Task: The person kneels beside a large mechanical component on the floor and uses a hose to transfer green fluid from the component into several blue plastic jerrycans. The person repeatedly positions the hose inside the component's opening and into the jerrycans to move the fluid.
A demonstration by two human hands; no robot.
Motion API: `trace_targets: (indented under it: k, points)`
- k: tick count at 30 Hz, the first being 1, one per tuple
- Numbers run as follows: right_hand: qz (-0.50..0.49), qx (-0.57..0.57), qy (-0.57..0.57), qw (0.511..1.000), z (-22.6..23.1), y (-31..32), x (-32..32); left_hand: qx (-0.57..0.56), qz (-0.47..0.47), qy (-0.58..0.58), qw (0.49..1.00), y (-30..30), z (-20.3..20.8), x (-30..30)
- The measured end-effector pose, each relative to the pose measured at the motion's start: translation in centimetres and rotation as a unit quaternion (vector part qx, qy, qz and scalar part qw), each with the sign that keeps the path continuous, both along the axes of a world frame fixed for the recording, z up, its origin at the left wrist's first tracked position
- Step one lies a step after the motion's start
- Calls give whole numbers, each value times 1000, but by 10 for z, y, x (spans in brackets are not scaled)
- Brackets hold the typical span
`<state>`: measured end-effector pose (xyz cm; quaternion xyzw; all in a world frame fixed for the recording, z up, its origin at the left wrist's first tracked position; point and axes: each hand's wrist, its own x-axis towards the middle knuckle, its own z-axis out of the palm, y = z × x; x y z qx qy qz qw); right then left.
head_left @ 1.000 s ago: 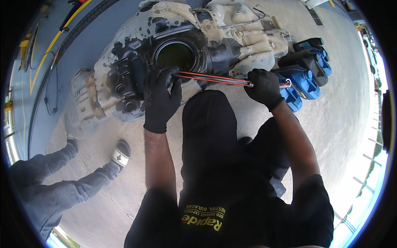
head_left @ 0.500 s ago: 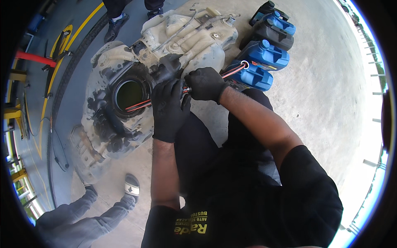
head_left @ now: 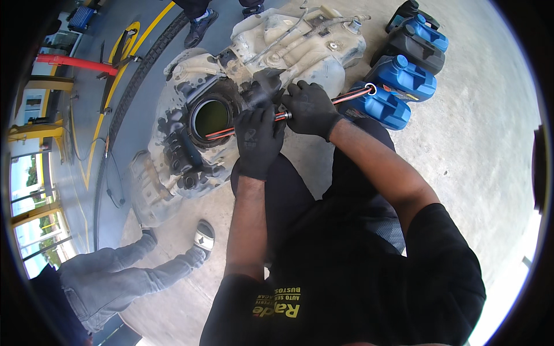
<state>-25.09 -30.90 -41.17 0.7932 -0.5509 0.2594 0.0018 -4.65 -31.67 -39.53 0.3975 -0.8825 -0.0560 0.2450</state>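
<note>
A dirty beige fuel tank (head_left: 328,72) lies on the floor ahead of me, its round opening (head_left: 212,119) showing greenish liquid inside. A thin reddish-striped hose (head_left: 219,134) runs from that opening, under my hands, to the neck of a blue jug (head_left: 385,111) at the right. My left hand (head_left: 257,141), in a black glove, is closed around the hose beside the opening. Just right of it, my gloved right hand (head_left: 311,108) grips the hose too. Between the hands shows a short metallic fitting (head_left: 283,116). The rest of the gripped stretch is hidden by the gloves.
Behind the nearest jug stand another blue jug (head_left: 412,81), a black jug (head_left: 410,49) and more containers. One person's shoes (head_left: 200,29) are beyond the tank; another person in grey trousers (head_left: 115,277) stands at lower left. A red lift arm (head_left: 78,62) reaches in at far left.
The view has shifted, so the whole scene sits further right. Both hands keep hold of the hose; my right hand's fingers look turned more toward the left hand.
</note>
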Motion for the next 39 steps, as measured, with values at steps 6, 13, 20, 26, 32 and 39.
trace_targets:
  k: [6, 13, 20, 26, 32, 39]
  points:
    - [12, 63, 6, 998, -14, -3, -2, -21, 7, 9, 1000, 3, -6, -2]
    - [38, 115, 37, 992, -6, -4, -3, -19, 9, 24, 999, 5, -11, 1]
    - [-33, 87, 45, 995, 1, 11, -2, -55, 21, 51, 997, 8, -15, -5]
    - [-9, 145, 74, 987, 5, 0, -4, -101, 36, 56, 993, 7, -15, -2]
    - [30, 167, 58, 984, 8, -3, -3, -85, 25, 45, 995, 10, -17, 4]
    - [-2, 109, 41, 993, -1, 4, -12, -72, 14, 74, 995, 9, -11, -8]
